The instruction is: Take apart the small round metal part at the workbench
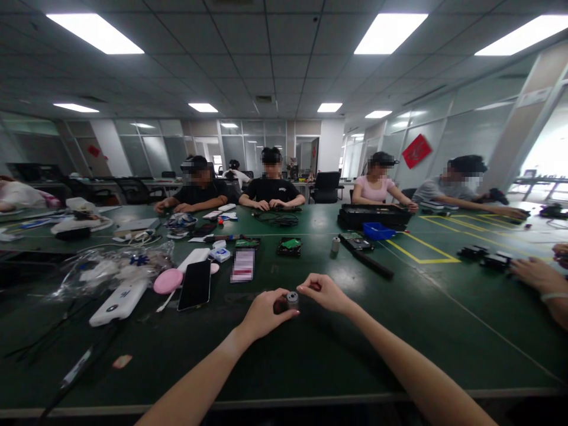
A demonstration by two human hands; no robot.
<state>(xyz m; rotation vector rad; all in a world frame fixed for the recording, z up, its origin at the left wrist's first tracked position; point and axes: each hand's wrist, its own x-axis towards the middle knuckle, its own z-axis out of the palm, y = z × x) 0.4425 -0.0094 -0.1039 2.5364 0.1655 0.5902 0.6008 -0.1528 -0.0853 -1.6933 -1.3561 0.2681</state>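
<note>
Standing on the green table in front of me is a small grey metal cylinder [292, 300] with dark holes in its top face, much like a little motor. My left hand [265, 312] is closed round it from the left, thumb in front and fingers behind. Just right of its top, my right hand [327, 291] is curled with thumb and forefinger pinched together. Whatever may be between those fingertips is too small to make out. A second metal cylinder [335, 244] stands farther off, beside a hard drive [355, 241].
A dark bar [373, 264] lies ahead to the right, near a blue tray [377, 231] and a black case [375, 217]. To the left lie a black phone [194, 285], a pink disc [168, 281], a white device [119, 302] and plastic bags. Several people sit around the table.
</note>
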